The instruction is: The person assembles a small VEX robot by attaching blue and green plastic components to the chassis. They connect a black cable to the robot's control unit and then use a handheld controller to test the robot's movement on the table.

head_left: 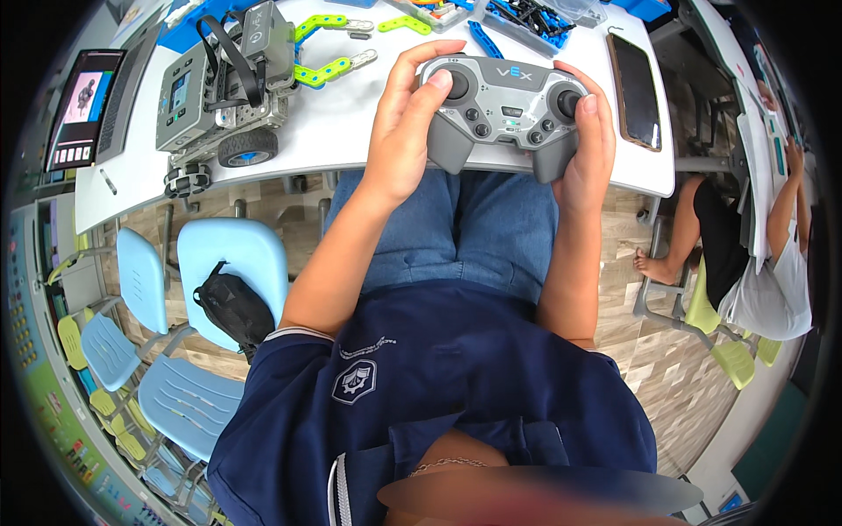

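A grey game controller (511, 118) with two black thumbsticks is held between my hands, just over the table's near edge. My left hand (405, 118) wraps its left grip, the thumb resting on the left thumbstick. Around the right grip my right hand (589, 145) is closed, its thumb at the right thumbstick. To the left stands a grey wheeled robot (215, 96) with black cables and a rubber wheel. Green claw arms (329, 72) reach out from its side toward the controller.
A phone (634, 92) lies on the white table (342, 145) at right. Bins of black and blue parts (535, 24) stand at the back. An open laptop (88, 105) is far left. Blue chairs (232, 250), one bearing a black bag (232, 307), stand behind left. Another person (763, 289) sits at right.
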`<state>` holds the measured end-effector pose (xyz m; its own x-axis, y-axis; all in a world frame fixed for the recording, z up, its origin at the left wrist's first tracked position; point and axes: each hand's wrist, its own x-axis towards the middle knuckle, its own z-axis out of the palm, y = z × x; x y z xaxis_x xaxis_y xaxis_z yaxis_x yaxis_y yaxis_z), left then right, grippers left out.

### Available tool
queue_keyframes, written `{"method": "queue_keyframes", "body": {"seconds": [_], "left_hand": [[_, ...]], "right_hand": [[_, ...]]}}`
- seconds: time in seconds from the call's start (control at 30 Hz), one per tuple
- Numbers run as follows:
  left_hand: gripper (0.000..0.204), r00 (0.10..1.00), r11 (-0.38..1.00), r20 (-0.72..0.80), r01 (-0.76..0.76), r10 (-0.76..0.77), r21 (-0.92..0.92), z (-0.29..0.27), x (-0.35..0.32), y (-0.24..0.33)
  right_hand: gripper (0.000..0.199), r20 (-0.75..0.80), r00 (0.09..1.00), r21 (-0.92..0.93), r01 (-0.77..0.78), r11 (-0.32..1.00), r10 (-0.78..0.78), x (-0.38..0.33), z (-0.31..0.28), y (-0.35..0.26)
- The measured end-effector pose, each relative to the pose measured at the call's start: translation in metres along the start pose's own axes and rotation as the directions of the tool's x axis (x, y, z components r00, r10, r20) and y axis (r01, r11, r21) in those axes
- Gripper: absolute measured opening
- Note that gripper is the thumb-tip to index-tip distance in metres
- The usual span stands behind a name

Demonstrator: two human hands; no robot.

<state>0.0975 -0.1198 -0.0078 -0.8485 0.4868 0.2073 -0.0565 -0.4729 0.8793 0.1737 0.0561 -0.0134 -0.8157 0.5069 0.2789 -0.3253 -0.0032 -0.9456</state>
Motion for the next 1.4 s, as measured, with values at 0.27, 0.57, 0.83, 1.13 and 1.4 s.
{"method": "queue_keyframes", "body": {"seconds": [0.27,0.57,0.83,1.13,1.4], "left_hand": [[0.06,0.993,0.989,0.111,-0.052,0.037,0.139,-0.0022,-0.003,0.0022],[0.067,0.991,0.986,0.132,-0.041,0.02,0.161,-0.0041,-0.003,0.0026],[0.066,0.992,0.993,0.129,-0.017,0.002,0.12,-0.0029,-0.004,0.0017],[0.068,0.982,0.991,0.188,-0.042,0.017,0.129,-0.0055,-0.0057,0.0011],[0.066,0.98,0.995,0.198,0.004,-0.024,0.1,-0.005,-0.0084,0.001]], "right_hand": [[0.04,-0.014,1.0,0.045,0.011,0.999,-0.01,0.0009,0.002,-0.0022],[0.041,-0.009,1.0,0.017,0.028,0.999,-0.028,0.0006,0.0007,-0.002],[0.04,-0.005,0.999,0.007,0.04,0.999,-0.04,-0.0003,-0.0057,0.0031],[0.063,0.093,0.996,0.066,0.007,0.998,-0.013,0.0011,-0.0069,-0.0005],[0.059,-0.047,0.997,0.012,-0.06,0.998,0.061,0.0015,-0.0064,0.0015]]}}
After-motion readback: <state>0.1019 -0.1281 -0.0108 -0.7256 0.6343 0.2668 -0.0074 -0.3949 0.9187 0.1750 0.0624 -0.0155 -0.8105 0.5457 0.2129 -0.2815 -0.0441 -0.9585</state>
